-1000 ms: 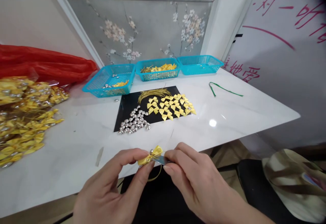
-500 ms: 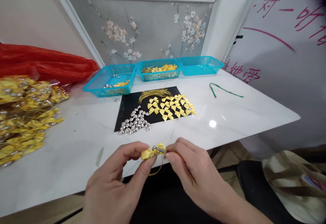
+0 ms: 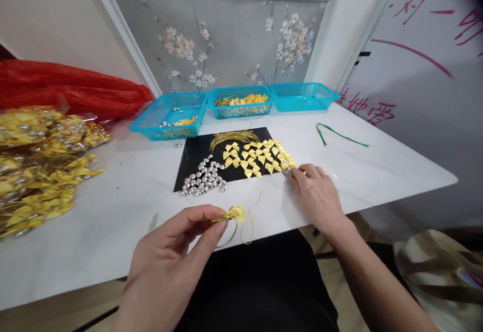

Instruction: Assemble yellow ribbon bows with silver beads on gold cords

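Note:
My left hand (image 3: 181, 256) pinches a yellow ribbon bow (image 3: 237, 213) between thumb and forefinger, above the table's front edge. A thin gold cord (image 3: 248, 241) hangs in loops from the bow. My right hand (image 3: 317, 196) is at the right end of the black mat (image 3: 194, 153), its fingers closed on a small grey metal tool (image 3: 287, 172), mostly hidden by the fingers. The tool's tip is beside the rows of yellow bows (image 3: 260, 157) on the mat. Left of these bows lie shiny silver beads (image 3: 204, 178), with a bundle of gold cords (image 3: 234, 138) behind.
Three blue baskets (image 3: 166, 133) line the back wall, two holding yellow pieces. Bagged yellow bows (image 3: 45, 171) and red wrapping (image 3: 75, 85) fill the left side. A green tie (image 3: 341, 136) lies on the right of the white table (image 3: 400, 166). A whiteboard (image 3: 418, 85) stands beyond.
My right hand has moved away from the held bow, forward and right to the mat's edge, taking the metal tool along. My left hand still holds the bow. The view has shifted slightly.

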`<state>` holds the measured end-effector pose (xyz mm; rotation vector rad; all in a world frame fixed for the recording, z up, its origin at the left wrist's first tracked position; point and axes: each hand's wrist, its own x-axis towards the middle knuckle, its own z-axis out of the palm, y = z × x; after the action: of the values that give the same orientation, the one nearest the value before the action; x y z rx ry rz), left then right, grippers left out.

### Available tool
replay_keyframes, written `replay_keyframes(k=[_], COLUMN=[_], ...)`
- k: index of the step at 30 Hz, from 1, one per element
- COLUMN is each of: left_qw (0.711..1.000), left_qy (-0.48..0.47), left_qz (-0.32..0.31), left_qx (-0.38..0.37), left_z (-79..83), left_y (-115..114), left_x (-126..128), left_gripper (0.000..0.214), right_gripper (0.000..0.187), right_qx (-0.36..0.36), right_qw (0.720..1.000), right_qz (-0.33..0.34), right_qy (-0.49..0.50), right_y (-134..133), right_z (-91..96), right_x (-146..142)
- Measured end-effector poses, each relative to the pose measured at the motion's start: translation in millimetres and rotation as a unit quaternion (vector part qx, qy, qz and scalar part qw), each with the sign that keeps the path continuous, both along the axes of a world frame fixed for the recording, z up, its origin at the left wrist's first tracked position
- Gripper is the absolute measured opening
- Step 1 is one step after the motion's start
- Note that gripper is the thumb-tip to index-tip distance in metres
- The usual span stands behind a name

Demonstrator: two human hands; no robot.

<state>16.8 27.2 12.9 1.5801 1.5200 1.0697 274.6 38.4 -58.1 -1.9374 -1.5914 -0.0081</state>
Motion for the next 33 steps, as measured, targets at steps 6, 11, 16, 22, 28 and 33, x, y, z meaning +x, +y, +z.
replay_keyframes(k=[6,11,16,22,28,33], left_qw=[0.999,0.993,0.988,0.982,0.987,0.967], left_qy=[0.026,0.068,0.093,0.098,0.02,-0.067], left_qz=[-0.019,-0.055,-0.073,-0.103,-0.162,-0.219], left_qx=[0.043,0.073,0.101,0.121,0.011,-0.108], left_z=[6.1,8.6,2.6,6.7,11.6,17.1], left_y=[-2,-7,-11,-9,-6,-1], left_x=[6,5,-5,-5,-7,-10], left_gripper=[0.008,0.007,0.006,0.003,0.002,0.008], right_gripper=[0.015,0.017,0.018,0.015,0.015,0.017], right_qx=[0.117,0.173,0.142,0.109,0.106,0.139], right_qw=[0.97,0.908,0.912,0.897,0.883,0.873], right_qz=[0.167,0.315,0.33,0.356,0.366,0.397], right_qy=[0.134,0.216,0.198,0.238,0.273,0.246], right_y=[-38,-51,-40,-38,-35,-35], right_z=[47.9,76.4,71.8,70.4,68.7,68.1], right_x=[-41,-74,-72,-69,-69,-67])
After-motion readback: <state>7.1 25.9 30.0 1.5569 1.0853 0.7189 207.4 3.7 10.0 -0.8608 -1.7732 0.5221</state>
